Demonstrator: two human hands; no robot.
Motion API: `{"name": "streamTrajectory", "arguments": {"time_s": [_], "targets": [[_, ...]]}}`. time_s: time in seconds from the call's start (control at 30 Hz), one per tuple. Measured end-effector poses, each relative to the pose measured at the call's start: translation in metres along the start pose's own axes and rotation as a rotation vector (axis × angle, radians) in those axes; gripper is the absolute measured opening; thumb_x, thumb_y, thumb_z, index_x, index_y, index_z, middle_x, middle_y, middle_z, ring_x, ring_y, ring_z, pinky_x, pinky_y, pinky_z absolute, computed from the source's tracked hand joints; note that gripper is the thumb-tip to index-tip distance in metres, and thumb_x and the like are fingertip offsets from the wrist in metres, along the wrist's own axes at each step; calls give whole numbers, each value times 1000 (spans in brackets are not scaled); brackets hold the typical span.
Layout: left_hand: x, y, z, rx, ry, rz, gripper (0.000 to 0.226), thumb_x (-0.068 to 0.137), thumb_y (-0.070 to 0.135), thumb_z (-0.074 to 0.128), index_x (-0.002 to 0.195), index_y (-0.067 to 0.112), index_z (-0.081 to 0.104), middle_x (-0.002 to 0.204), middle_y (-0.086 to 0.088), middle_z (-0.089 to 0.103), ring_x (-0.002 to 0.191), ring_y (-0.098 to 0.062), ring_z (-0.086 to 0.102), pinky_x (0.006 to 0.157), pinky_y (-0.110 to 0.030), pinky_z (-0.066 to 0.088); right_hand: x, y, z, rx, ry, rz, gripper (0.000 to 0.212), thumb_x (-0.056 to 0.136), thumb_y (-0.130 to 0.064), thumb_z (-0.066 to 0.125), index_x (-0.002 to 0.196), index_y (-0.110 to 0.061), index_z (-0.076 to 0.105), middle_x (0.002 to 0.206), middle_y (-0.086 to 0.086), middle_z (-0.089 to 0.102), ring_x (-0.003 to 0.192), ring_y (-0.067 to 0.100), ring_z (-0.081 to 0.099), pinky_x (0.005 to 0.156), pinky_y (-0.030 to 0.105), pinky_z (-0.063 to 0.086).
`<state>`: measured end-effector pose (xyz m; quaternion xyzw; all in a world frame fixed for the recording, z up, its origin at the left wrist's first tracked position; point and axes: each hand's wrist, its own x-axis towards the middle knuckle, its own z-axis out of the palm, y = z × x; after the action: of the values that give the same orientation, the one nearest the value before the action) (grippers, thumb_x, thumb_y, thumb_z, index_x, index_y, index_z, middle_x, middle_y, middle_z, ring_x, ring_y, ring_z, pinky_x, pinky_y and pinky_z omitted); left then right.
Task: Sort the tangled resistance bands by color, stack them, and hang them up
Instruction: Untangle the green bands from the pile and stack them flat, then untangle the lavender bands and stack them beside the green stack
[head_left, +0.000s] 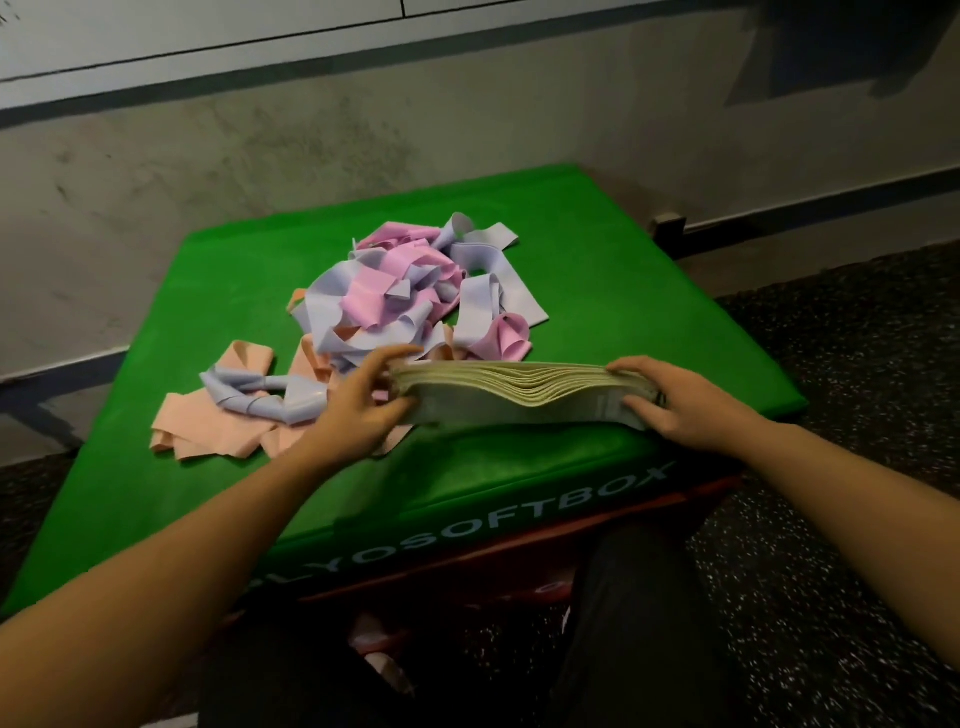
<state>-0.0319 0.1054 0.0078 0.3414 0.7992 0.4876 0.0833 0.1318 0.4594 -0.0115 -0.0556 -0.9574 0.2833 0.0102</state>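
White capitals "LYOSOFTBOX" along the near side face of the green foam box (519, 478), running up to the right, the first letter cut off at the left. Red layer (524, 545) beneath with a pale mark, too blurred and hidden to read. Small darker patch near the right end of the pale green band stack (519, 397), perhaps print, not legible. No other lettering or number readable on bands, wall or floor.

Both hands (363, 400) (670, 400) grip green band stack (519, 395) ends.
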Motion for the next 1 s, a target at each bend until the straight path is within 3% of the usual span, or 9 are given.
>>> {"name": "streamTrajectory", "arguments": {"time_s": [0.13,0.2,0.27,0.37,0.53,0.67,0.77,0.9,1.0], "targets": [[51,35,-4,-84,4,-51,53,91,-1,63,118,43,52,120,-11,53,106,-18,60,75,-20,58,-5,5,-5,116,100,73,31,94,-24,65,124,-29,55,117,2,58,100,18,58,81,28,44],[83,47,2,-112,-1,-56,53,90,-7,61,119,36,53,117,-12,57,105,-18,61,79,-25,60,-7,4,-11,203,97,163,32,94,-24,65,123,-27,52,106,3,57,87,21,61,70,30,49],[123,51,10,-159,15,-79,56,86,-14,59,123,27,55,114,-14,62,98,-18,63,79,-29,60,-5,7,-15,336,98,245,33,94,-22,65,121,-31,50,101,6,59,83,24,63,70,33,51],[185,52,30,-205,17,-152,57,84,-16,58,122,26,58,106,-15,63,90,-22,62,76,-30,57,2,16,-19,575,146,361,33,91,-17,67,114,-36,52,97,17,65,71,23,62,60,32,49],[280,53,75,-197,3,-234,58,82,-21,55,123,20,59,87,-10,59,71,-17,56,64,-25,52,27,25,-27,791,242,470,30,92,-11,65,115,-28,55,88,15,68,66,20,60,56,32,47],[350,53,117,-190,-50,-287,60,83,-20,54,120,27,59,92,-11,58,79,-22,56,72,-36,53,62,43,-36,798,269,589,25,89,-15,65,107,-32,58,102,9,71,81,22,68,72,39,55],[393,51,144,-158,-71,-285,59,85,-18,55,125,25,61,111,-12,59,91,-23,60,73,-32,59,87,59,-49,743,262,626,28,90,-17,64,114,-27,57,101,1,66,75,12,61,58,26,45],[432,40,171,-101,-48,-258,54,88,-15,54,129,20,61,108,-10,59,79,-16,59,73,-29,59,107,85,-67,615,281,640,27,92,-22,61,119,-24,59,107,0,65,71,9,56,52,22,39],[449,29,190,-79,-67,-252,55,87,-16,54,127,21,61,112,-13,58,80,-16,59,70,-26,58,114,97,-71,499,192,639,28,94,-27,60,122,-24,58,105,-1,64,67,8,55,50,21,39]]}}
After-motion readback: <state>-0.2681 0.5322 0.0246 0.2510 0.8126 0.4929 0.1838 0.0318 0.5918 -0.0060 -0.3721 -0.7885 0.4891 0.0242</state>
